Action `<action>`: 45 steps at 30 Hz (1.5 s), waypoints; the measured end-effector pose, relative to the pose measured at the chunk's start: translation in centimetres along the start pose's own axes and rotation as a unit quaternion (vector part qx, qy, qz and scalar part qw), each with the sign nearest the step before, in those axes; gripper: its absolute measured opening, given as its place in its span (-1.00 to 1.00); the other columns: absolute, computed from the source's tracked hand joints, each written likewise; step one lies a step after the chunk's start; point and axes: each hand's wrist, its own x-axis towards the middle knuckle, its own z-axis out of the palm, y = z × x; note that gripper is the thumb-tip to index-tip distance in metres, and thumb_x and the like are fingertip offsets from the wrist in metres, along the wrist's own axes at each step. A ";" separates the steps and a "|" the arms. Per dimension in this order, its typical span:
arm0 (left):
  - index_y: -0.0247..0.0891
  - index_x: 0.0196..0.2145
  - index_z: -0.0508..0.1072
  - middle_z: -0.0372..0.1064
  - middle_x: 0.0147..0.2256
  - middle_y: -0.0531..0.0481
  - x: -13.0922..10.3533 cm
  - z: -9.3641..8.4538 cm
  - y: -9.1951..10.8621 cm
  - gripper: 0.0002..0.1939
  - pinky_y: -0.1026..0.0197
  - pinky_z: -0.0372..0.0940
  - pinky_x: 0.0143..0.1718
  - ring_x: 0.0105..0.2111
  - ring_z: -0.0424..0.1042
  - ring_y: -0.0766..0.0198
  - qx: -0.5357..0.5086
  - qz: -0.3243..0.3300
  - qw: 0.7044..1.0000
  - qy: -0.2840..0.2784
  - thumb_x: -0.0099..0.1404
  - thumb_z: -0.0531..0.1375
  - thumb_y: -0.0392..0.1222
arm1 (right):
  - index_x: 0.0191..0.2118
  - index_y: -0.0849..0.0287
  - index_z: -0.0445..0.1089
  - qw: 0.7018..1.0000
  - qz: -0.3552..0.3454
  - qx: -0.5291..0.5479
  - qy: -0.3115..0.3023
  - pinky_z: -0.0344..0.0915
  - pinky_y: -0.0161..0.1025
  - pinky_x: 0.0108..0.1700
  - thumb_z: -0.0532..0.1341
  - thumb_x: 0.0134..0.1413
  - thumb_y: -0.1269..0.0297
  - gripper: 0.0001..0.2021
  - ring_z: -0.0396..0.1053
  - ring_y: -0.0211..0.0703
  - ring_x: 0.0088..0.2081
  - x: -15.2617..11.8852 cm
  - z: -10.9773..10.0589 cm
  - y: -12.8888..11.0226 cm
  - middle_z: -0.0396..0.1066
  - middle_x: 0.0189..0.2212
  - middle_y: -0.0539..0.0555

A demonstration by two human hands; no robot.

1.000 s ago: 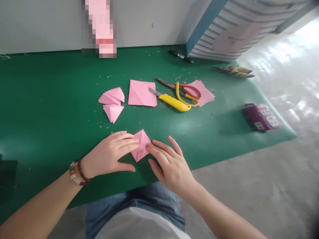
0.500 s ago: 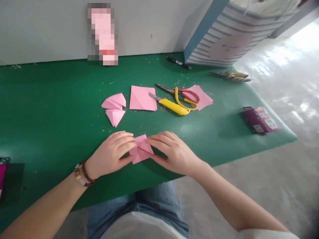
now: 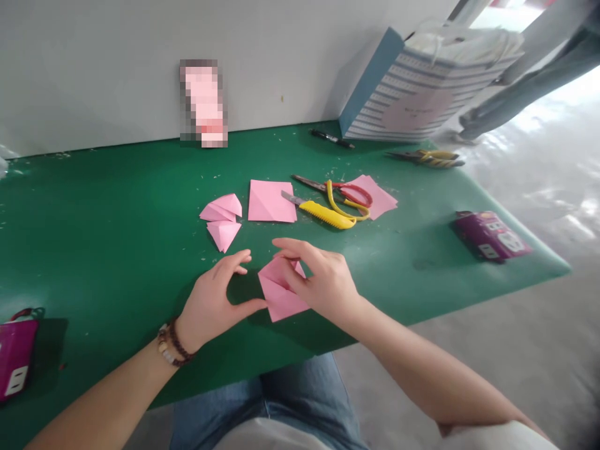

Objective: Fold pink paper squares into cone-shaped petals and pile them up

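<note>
Near the counter's (image 3: 140,250) front edge, the right hand's (image 3: 323,278) grip pinches the folded pink paper (image 3: 281,305); the left hand's (image 3: 210,303) grip is wide, thumb at its side. Farther lies a yellow cutter (image 3: 328,215); at the back edge, a pen (image 3: 332,139).

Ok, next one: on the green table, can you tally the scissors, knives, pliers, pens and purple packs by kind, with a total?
Scissors: 1
Knife: 1
Pliers: 1
Pen: 1
Purple packs: 2 (left pack, right pack)
Total: 6
</note>
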 end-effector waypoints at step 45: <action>-0.22 -0.18 0.45 0.52 -0.21 -0.03 2.5 1.1 1.9 -0.72 0.23 0.47 -0.23 -0.25 0.54 0.22 -0.221 -0.211 0.949 0.072 0.10 0.29 -0.27 | -0.19 0.11 0.39 0.852 0.312 0.413 -0.077 0.33 -0.33 -0.36 0.16 -0.15 0.46 -0.68 0.40 -0.27 -0.37 1.7 1.5 1.6 0.43 -0.34 -0.03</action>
